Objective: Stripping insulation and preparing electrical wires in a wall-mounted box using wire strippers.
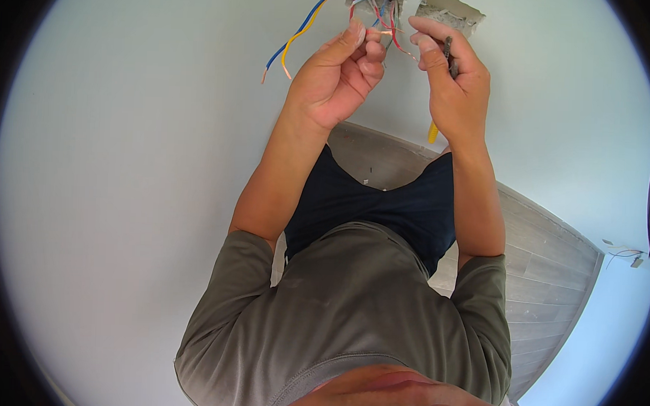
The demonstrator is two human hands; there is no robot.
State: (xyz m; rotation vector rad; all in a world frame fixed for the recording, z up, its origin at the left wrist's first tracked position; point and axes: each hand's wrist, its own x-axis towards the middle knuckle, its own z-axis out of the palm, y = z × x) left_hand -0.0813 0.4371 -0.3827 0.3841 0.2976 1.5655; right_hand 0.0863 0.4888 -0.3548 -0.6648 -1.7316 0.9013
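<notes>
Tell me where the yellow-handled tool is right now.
The yellow-handled tool is in the right hand, upper right of centre in the head view, its dark end near the thumb, yellow handle showing below.

Wires, red [394, 39], blue [273, 59] and yellow [285, 55]: no readable marking.
Tool with yellow handle [433, 131]: no legible lettering.
Grey-green shirt [350, 297]: no readable print.
Dark shorts [368, 210]: no readable label.
Pale wall [126, 160]: no readable sign.
</notes>
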